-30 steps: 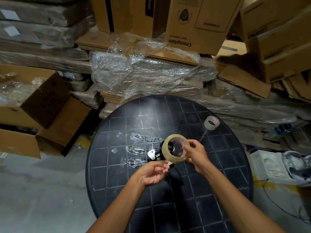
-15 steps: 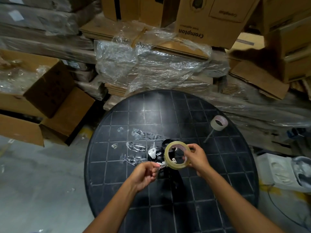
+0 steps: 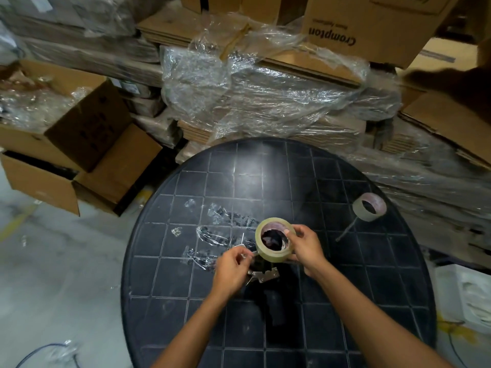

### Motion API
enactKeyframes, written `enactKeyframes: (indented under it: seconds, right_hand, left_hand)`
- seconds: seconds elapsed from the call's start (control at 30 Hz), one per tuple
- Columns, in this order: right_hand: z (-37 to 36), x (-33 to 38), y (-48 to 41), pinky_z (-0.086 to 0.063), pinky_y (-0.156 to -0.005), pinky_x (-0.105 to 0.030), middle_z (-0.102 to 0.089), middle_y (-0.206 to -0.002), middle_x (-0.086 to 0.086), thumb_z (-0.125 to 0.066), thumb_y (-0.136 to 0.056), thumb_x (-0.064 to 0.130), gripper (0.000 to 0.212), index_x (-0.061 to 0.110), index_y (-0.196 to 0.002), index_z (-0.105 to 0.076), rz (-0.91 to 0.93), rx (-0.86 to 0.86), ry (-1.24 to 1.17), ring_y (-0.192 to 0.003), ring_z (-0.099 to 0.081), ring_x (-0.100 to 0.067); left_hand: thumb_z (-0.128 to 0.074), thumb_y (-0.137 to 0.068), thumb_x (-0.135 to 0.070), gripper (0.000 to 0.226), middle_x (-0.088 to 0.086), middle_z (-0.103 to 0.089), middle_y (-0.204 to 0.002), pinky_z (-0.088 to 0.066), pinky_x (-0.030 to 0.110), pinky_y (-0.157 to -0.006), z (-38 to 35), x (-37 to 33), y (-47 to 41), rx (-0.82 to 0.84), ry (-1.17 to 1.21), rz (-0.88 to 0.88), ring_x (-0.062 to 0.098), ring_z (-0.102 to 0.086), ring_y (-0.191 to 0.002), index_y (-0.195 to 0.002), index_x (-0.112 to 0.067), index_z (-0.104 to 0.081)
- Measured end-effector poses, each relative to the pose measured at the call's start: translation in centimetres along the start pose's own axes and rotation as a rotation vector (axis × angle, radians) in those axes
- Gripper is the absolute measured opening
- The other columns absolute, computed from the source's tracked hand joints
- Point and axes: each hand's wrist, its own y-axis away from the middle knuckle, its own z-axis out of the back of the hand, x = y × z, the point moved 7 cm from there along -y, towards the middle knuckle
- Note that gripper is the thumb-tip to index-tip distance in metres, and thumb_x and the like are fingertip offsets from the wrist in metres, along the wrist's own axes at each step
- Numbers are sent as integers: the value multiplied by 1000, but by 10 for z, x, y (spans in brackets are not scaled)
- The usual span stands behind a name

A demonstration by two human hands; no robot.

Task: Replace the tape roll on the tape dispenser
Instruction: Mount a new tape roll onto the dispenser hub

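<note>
At frame centre, a full tape roll [image 3: 275, 239] is gripped by the right hand [image 3: 305, 247] over the black dispenser [image 3: 265, 274], apparently seated. The tape's free end is pinched by the left hand [image 3: 231, 269]; threading seemingly remains. A spent core [image 3: 369, 207] lies at right on the table [image 3: 265, 168].

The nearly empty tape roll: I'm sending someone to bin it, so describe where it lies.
On the round black table, look toward its far right edge. The nearly empty roll stands there alone, apart from both hands; unlike the fuller tape roll being held, it is mostly bare core.
</note>
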Motion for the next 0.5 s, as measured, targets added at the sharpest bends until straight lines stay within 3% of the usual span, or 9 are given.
enactKeyframes:
  seconds: [0.1, 0.2, 0.27, 0.37, 0.5]
  right_hand:
    - [-4, -9, -15, -59, -84, -59, -72, -101, -1, -67, -88, 36, 12, 27, -96, -68, -18, -4, -3, -95, -70, -25]
    - [-8, -17, -23, -58, -85, -59, -73, -99, -1, -65, -90, 34, 9, 27, -96, -69, -36, 11, -38, -94, -70, -25]
    - [-11, -18, -24, -58, -85, -58, -73, -100, -2, -64, -92, 32, 8, 27, -98, -69, -40, 36, -64, -95, -70, -25]
    - [-15, -16, -21, -59, -86, -57, -72, -105, -2, -64, -94, 29, 10, 27, -103, -68, -25, 82, -64, -98, -69, -25]
    - [-18, -19, -26, -58, -89, -56, -71, -106, 0, -66, -92, 32, 9, 32, -101, -67, 8, 94, -9, -100, -68, -24]
  left_hand:
    - [-61, -89, -25, 13, -4, -72, -67, -57, 33, -60, -5, 10, -3, -115, -38, 47, 13, -67, -55, -84, -30, -71]
    - [-64, -89, -28, 14, -7, -77, -83, -58, 33, -68, -6, 10, 5, -218, -88, 63, 9, -70, -62, -96, -28, -76]
    - [-67, -88, -26, 14, -8, -76, -89, -54, 26, -71, -6, 5, 11, -267, -157, 23, 8, -69, -72, -98, -25, -77]
    - [-64, -89, -28, 18, -9, -61, -95, -45, 25, -71, -10, -1, 19, -273, -305, -32, 9, -59, -82, -102, -21, -76]
    - [-65, -89, -26, 16, -11, -57, -88, -51, 29, -68, -15, 9, 23, -259, -330, -54, 8, -57, -77, -96, -17, -76]
